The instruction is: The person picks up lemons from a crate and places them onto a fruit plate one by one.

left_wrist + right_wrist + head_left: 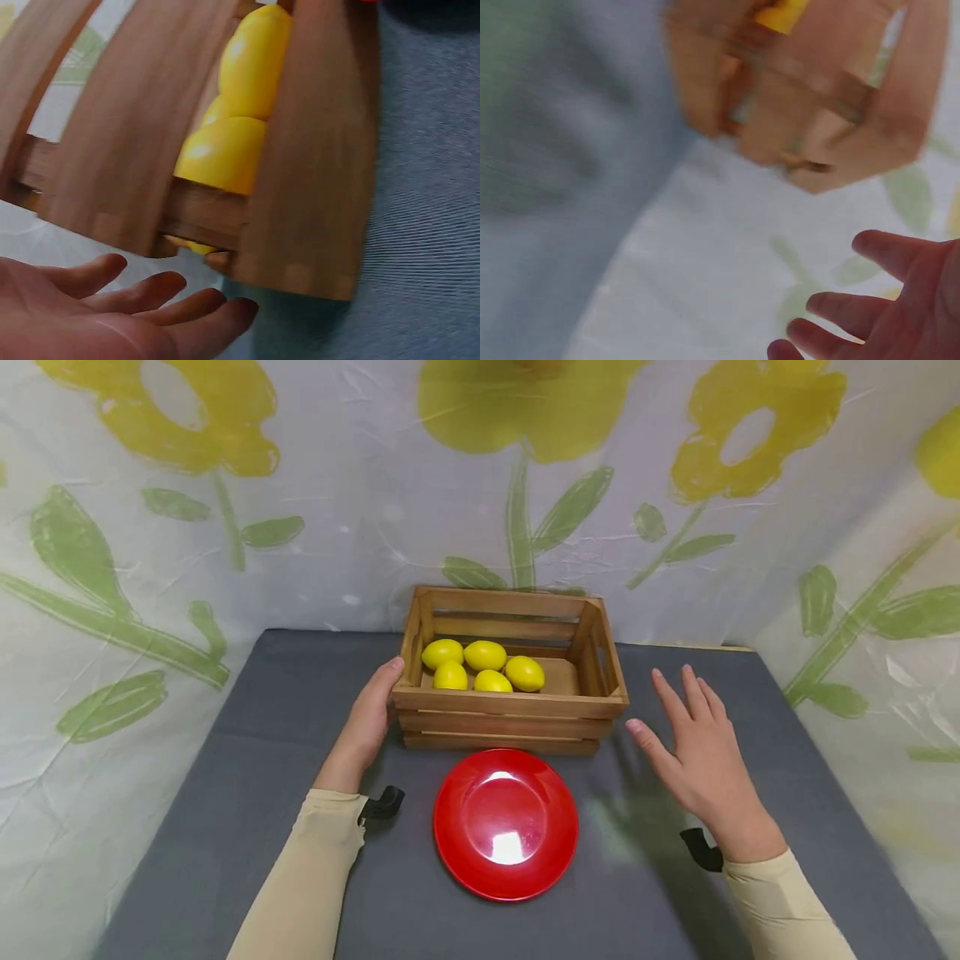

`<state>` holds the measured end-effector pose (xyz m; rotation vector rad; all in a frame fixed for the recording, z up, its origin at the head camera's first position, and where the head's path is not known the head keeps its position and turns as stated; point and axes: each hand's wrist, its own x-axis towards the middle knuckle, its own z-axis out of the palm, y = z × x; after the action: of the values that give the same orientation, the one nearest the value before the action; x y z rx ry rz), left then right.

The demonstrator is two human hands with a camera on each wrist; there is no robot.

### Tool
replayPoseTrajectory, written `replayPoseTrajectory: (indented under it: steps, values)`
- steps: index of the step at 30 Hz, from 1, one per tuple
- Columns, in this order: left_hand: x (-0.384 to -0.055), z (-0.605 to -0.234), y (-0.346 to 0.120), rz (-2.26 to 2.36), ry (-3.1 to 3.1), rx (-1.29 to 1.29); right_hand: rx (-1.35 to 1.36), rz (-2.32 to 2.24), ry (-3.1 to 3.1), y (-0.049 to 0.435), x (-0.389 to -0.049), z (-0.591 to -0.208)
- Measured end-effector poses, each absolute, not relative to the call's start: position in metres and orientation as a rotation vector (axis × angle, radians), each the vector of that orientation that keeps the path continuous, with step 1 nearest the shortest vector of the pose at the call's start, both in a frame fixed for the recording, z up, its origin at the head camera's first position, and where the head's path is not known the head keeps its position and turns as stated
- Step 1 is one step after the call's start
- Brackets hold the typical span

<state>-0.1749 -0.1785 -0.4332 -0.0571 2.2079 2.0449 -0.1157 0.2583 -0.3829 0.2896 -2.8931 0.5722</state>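
The left hand is free, fingers extended beside the left end of a wooden crate; whether they touch it I cannot tell. The crate stands on the grey desk, five lemons inside toward its left. A red plate sits just in front. The right hand is free, fingers spread, near the crate's right end

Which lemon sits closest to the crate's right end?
The rightmost lemon: bare crate floor lies between it and that end, while the other four lemons all sit farther left.
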Motion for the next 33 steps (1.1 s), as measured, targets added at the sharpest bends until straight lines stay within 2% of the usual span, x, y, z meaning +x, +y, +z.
replayPoseTrajectory:
  steps: [8,14,24,33]
  values:
    - [-0.175,-0.443,-0.175,2.045,2.226,-0.106,0.413,0.571,-2.944,0.227,-0.142,-0.315]
    - [-0.176,-0.448,-0.173,2.03,2.278,-0.094,0.502,0.519,-3.02,0.198,-0.168,-0.283]
    - [-0.174,-0.45,-0.169,2.112,2.293,-0.104,0.572,0.439,-3.191,0.16,-0.213,-0.275]
    - [-0.175,-0.451,-0.168,2.148,2.27,-0.135,0.795,0.189,-3.296,0.133,-0.256,-0.286]
